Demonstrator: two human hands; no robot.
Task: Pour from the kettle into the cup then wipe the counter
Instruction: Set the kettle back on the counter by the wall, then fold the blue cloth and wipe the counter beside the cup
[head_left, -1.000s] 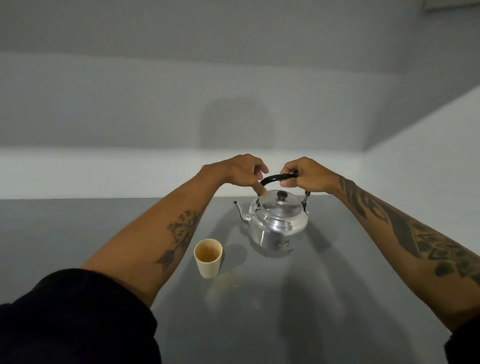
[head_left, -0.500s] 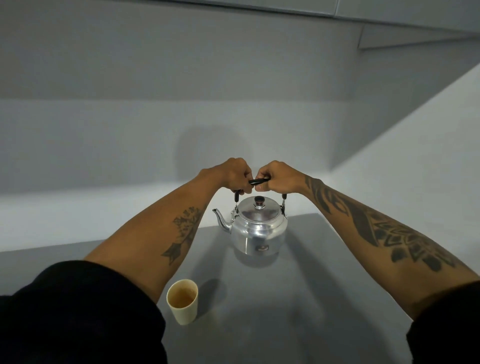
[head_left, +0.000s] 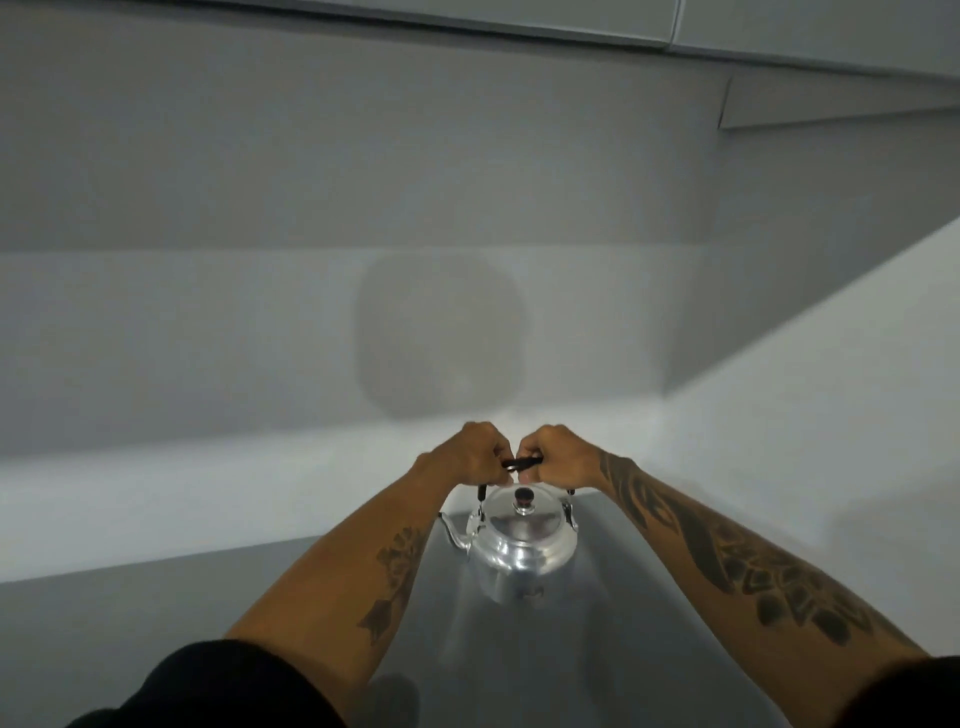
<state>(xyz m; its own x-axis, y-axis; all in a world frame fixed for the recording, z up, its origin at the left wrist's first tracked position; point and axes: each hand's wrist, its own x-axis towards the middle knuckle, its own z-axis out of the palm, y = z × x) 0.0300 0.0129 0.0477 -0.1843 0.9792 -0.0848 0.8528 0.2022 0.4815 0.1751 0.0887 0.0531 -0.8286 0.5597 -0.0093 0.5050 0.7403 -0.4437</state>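
A shiny, rounded aluminium kettle (head_left: 522, 551) with a domed lid sits directly beneath both hands, near the far end of the flat grey counter (head_left: 649, 649). Whether its base rests on the surface or hangs just above it cannot be told from this angle. Its slim curved spout (head_left: 453, 535) points to the person's left, and a small dark knob (head_left: 523, 498) stands at the centre of the lid. The kettle appears upright, not tipped.

The black arched handle (head_left: 522, 462) rises over the lid on two short uprights, and both hands meet on it at the top. The left hand (head_left: 475, 452) is clenched around the left part of the handle, fingers curled under and knuckles turned upward. The right hand (head_left: 558, 454) is clenched around the right part in the same way, its thumb tucked toward the lid side. Only a short stretch of black handle shows between the two fists, which sit just beside one another, almost touching.

Both forearms reach forward from dark sleeves (head_left: 234, 686) at the bottom edge; the left forearm carries a small dark tattoo, the right a longer patterned one running from wrist to elbow. The left forearm passes close beside the spout.

The counter runs up to a pale grey wall (head_left: 208, 338), where a soft rounded shadow (head_left: 441, 338) falls above the hands. A second wall closes the corner on the right, and the underside of grey cabinets (head_left: 779, 31) spans the top.
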